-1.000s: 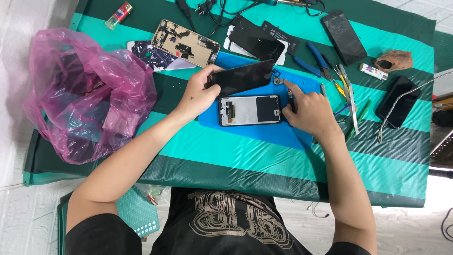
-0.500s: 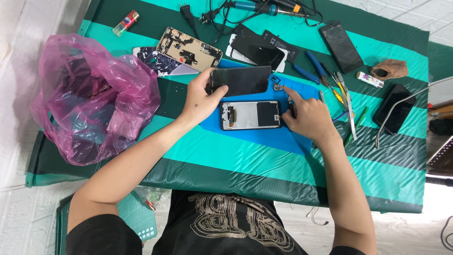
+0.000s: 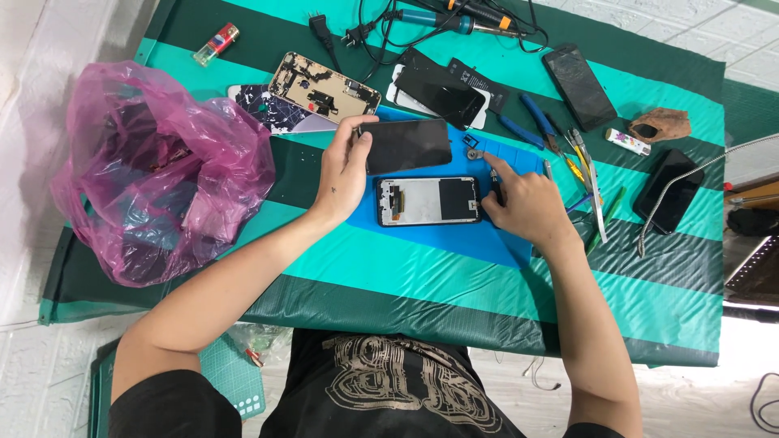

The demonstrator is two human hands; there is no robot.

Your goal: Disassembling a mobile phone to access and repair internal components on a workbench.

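At the centre of the frame the left hand [image 3: 345, 174] has its grip clamped on the left end of a dark phone screen panel [image 3: 408, 145], thumb on top and fingers beneath, the panel lying above an opened phone body [image 3: 428, 200] on a blue work mat [image 3: 454, 235]. The right hand [image 3: 527, 203] rests just right of the phone body, its fingers drawn together on a thin dark tool at the body's right edge; whether they pinch it firmly cannot be told.

At far left a crumpled pink plastic bag [image 3: 154, 174] sits on the green striped surface [image 3: 454, 300]. In the upper left lies a small red and yellow lighter [image 3: 216, 44]. Above the mat are a gold phone frame [image 3: 323, 88] with bare circuitry and a stack of black screens [image 3: 442, 91]. At right lie a white tube with a coloured label [image 3: 626, 142], blue-handled pliers [image 3: 531, 118] and a dark phone [image 3: 578, 75].

Against the earlier frame, the left hand's thumb now lies over the panel's end, and the whole scene sits slightly lower and further right in view; the right hand is at the same place on the phone body.
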